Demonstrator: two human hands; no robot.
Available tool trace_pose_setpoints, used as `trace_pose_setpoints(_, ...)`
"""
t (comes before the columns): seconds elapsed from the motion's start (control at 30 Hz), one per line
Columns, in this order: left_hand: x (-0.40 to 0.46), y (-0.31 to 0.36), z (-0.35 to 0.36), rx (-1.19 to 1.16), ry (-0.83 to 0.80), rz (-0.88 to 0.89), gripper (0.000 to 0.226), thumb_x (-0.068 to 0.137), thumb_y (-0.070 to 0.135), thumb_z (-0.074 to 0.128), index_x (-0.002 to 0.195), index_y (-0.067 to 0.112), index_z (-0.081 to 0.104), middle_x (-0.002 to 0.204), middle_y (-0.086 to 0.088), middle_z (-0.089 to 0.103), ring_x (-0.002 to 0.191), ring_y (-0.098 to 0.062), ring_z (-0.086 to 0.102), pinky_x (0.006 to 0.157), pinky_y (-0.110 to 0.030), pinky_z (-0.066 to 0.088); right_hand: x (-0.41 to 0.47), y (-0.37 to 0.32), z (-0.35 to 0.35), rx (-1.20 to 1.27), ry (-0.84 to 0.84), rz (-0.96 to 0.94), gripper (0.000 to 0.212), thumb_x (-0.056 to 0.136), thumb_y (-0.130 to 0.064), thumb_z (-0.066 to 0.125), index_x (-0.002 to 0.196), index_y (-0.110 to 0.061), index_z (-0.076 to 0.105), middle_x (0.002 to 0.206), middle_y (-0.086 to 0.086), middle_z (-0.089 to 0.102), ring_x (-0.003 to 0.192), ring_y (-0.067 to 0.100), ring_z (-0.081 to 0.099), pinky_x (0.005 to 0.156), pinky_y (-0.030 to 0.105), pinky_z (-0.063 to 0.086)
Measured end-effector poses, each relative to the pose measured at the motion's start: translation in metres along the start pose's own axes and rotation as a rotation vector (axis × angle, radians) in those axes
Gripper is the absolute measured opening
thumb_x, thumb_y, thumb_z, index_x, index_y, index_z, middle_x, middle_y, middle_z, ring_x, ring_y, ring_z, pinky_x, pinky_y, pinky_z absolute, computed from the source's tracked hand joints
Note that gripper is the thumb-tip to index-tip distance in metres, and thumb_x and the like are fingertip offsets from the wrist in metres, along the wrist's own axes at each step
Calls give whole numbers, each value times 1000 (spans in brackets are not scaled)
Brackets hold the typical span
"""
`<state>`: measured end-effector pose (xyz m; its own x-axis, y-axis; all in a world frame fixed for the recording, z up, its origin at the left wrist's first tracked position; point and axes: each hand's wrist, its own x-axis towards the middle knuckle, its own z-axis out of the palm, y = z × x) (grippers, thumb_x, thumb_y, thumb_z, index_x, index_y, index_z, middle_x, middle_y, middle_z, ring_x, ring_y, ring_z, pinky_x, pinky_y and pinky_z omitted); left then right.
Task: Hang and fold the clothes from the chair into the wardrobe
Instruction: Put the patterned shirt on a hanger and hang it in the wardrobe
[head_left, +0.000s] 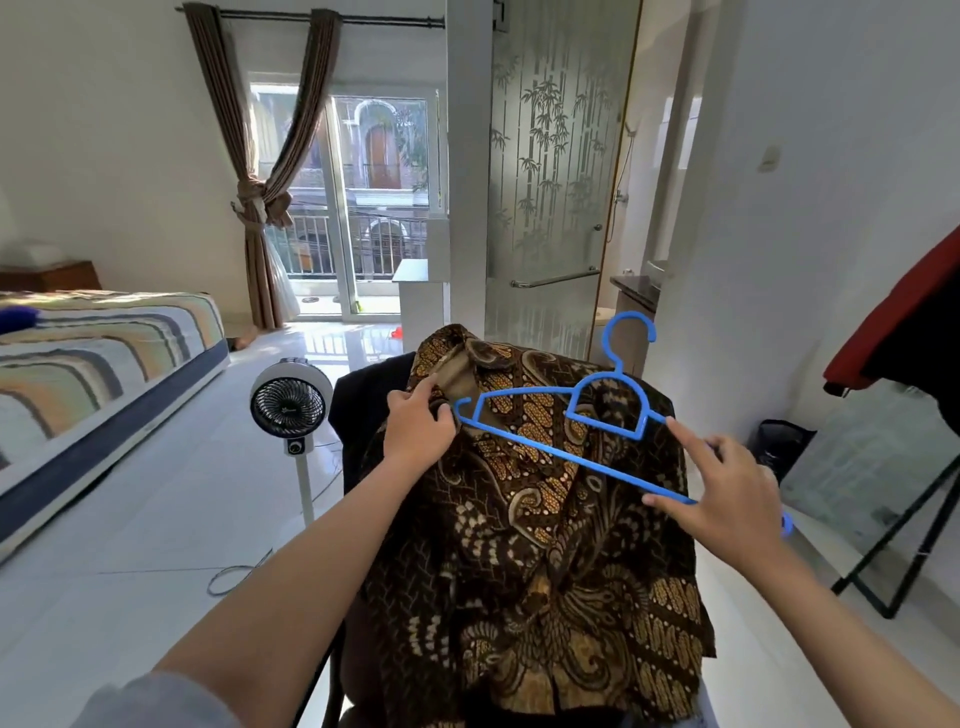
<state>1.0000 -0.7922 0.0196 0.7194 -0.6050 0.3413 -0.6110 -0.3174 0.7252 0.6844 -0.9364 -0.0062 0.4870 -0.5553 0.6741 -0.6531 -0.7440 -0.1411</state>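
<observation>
A brown batik shirt (545, 519) is draped over the back of a dark chair (358, 410) in front of me. My left hand (418, 431) pinches the shirt's collar area at its upper left. A blue plastic hanger (561, 436) lies tilted above the shirt, its hook pointing up to the right. My right hand (727, 488) holds the hanger's right end, with the index finger stretched along its upper arm. The hanger's left tip sits close to my left hand. The wardrobe is not in view.
A white standing fan (291, 400) stands left of the chair, its cable (234, 571) looping on the tiled floor. A striped bed (104, 364) fills the left. At right a mirror on a black stand (883, 519) carries red and black clothes (904, 332). A frosted glass door (550, 182) is behind.
</observation>
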Motion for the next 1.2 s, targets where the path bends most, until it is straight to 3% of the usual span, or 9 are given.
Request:
trace_pose_setpoints(0.07,12,8,5,22,-53,-115,50,94,25,43,143,31,33,131,-13,29,83,-20,54,77,-27,45,0,3,-1,-2,-4,-10,95,53,-55,86,136,-23,52,85,-1,45,72,12,38,61,28,31)
trace_pose_setpoints(0.17,26,13,12,31,-28,-211,45,97,28,40,142,30,37,133,-16,26,79,-21,54,74,-27,46,1,5,-2,-3,-31,-15,92,61,-72,64,139,-26,48,87,-6,38,74,10,36,63,29,33)
trace_pose_setpoints(0.27,38,10,14,51,93,-286,38,98,35,42,126,13,56,128,-16,39,88,-24,51,82,-32,41,6,1,-3,9,-28,-6,91,61,-72,59,139,-28,46,86,-7,37,73,10,37,62,29,33)
trace_pose_setpoints(0.4,45,-2,3,-6,187,-273,33,89,16,55,120,8,62,124,-12,54,105,-27,57,82,-28,42,18,-2,-5,-5,26,-60,90,62,-74,52,138,-26,49,85,-1,45,70,11,38,60,27,29)
trace_pose_setpoints(0.57,40,-10,-29,115,-29,-203,41,77,2,61,117,7,65,122,-8,63,108,-26,60,86,-29,48,40,-12,-7,-28,66,-126,92,56,-58,82,136,-28,48,87,5,50,75,24,52,63,31,33)
trace_pose_setpoints(0.7,33,3,-62,313,-157,-69,21,73,8,59,91,8,70,95,-11,68,93,-31,63,72,-31,49,60,-31,-14,-58,76,-211,97,49,-49,89,136,-26,52,91,5,52,80,26,52,67,37,41)
trace_pose_setpoints(0.8,27,26,-82,377,-119,41,29,71,9,61,98,10,71,97,-12,67,97,-30,61,75,-31,48,73,-47,-24,-110,139,-317,97,47,-47,90,134,-26,54,92,6,55,81,26,53,69,38,39)
trace_pose_setpoints(0.97,12,70,-106,214,-25,214,56,70,1,59,123,17,64,125,-6,62,118,-25,53,92,-27,41,83,-70,-41,-95,170,-390,92,52,-45,88,135,-28,52,96,7,57,86,26,54,72,37,40)
trace_pose_setpoints(1.2,-21,119,-122,75,42,542,42,82,-3,48,114,13,68,115,-3,67,110,-21,59,97,-23,40,78,-88,-55,82,229,-309,92,52,-49,87,135,-28,52,92,2,54,82,20,51,66,31,34)
